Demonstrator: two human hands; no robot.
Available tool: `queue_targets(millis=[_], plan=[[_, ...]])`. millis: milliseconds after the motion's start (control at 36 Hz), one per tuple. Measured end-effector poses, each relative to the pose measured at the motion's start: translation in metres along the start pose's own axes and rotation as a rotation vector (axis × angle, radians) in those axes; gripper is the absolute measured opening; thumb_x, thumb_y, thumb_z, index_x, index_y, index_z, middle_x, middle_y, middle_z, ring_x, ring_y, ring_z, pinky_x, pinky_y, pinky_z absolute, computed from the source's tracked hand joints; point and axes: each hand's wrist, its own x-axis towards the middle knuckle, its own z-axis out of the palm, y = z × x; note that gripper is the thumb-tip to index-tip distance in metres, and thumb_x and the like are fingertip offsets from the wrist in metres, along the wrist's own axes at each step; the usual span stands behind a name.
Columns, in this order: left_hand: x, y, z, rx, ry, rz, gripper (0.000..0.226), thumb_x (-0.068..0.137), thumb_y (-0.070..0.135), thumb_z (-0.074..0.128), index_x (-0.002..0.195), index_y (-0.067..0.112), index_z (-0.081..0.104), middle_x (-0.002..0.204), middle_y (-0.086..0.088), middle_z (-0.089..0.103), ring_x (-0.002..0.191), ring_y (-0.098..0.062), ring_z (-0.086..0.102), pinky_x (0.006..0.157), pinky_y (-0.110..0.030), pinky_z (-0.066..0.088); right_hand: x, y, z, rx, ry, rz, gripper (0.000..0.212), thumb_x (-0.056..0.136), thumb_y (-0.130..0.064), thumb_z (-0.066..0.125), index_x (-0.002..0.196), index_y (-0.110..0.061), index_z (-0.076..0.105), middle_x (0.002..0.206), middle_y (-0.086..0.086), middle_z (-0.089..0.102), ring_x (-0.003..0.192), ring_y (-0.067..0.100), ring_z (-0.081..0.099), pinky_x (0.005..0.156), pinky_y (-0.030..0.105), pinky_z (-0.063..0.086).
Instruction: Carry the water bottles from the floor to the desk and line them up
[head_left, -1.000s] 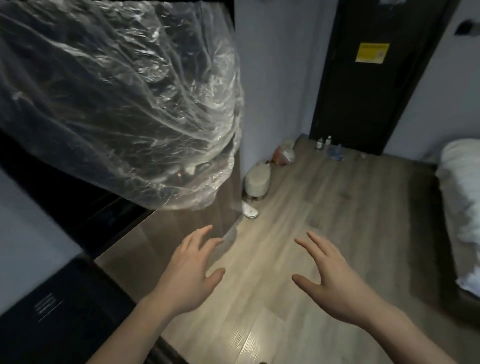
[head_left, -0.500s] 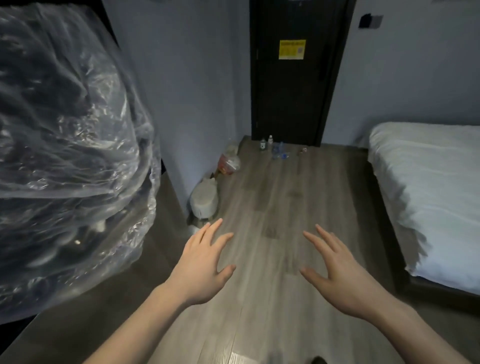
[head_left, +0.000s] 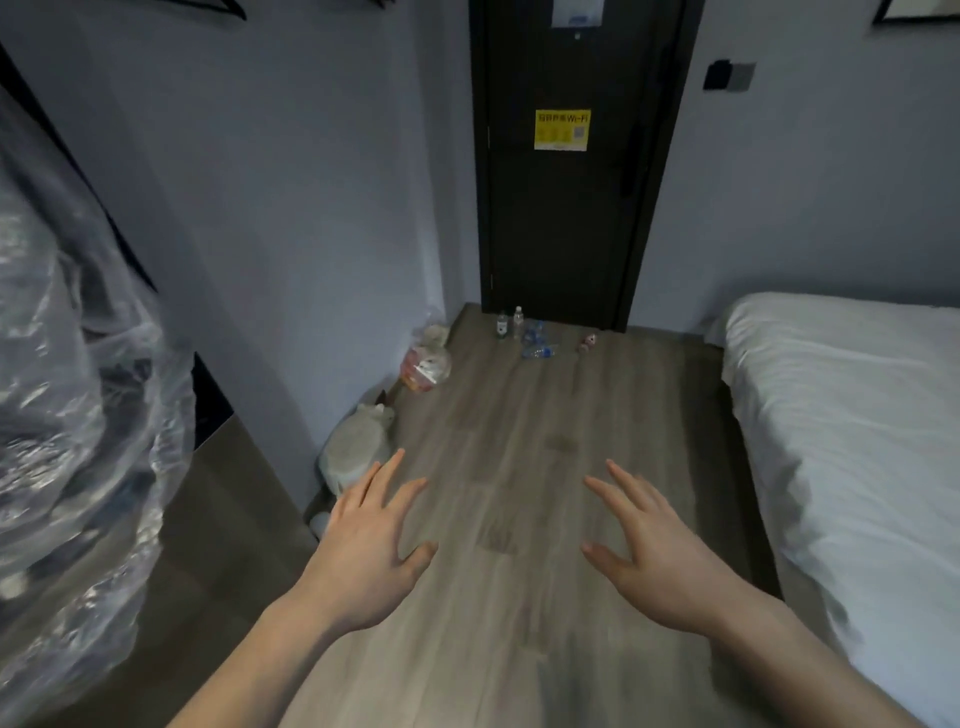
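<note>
Standing and toppled water bottles (head_left: 524, 332) by door (head_left: 566, 208).

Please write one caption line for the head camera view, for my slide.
Both hands, left and right, open and empty above the wooden floor; water bottles wait by the dark door.

Water bottles (head_left: 527, 332) — clustered on floor by door.

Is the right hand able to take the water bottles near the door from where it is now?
Probably not yet. The right hand is open and held out, but the water bottles lie far down the floor by the door. Nothing blocks the way; the person must walk closer.
</note>
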Motion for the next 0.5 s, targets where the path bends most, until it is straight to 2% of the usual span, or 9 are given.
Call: queue_targets(millis=[250, 417, 500], plan=[[0.118, 0.016, 0.003, -0.005, -0.018, -0.061, 0.071, 0.095, 0.060, 0.044, 0.155, 0.042, 0.011, 0.164, 0.011, -0.020, 0.152, -0.016, -0.015, 0.125, -0.039, 0.002, 0.123, 0.042, -0.051, -0.019, -0.016, -0.066, 0.073, 0.099, -0.051, 0.054, 0.160, -0.037, 0.016, 0.170, -0.007, -0.005, 0.157, 0.021, -0.004, 0.127, 0.034, 0.009], [0.226, 0.008, 0.010, -0.024, -0.019, -0.041, 0.075, 0.093, 0.061, 0.046, 0.156, 0.041, 0.011, 0.164, 0.008, -0.022, 0.152, -0.017, -0.018, 0.125, -0.040, 0.000, 0.215, 0.075, -0.079, -0.041, 0.003, -0.030, 0.072, 0.099, -0.050, 0.054, 0.159, -0.037, 0.017, 0.170, -0.009, -0.005, 0.157, 0.022, -0.004, 0.127, 0.038, 0.012], [0.285, 0.002, 0.013, -0.041, -0.040, -0.026, 0.087, 0.079, 0.074, 0.028, 0.157, 0.040, 0.011, 0.163, 0.007, -0.024, 0.152, -0.019, -0.018, 0.125, -0.041, 0.001, 0.258, 0.094, -0.096, -0.051, 0.027, 0.002, 0.072, 0.098, -0.054, 0.053, 0.159, -0.039, 0.017, 0.169, -0.010, -0.004, 0.157, 0.021, -0.003, 0.127, 0.039, 0.013]])
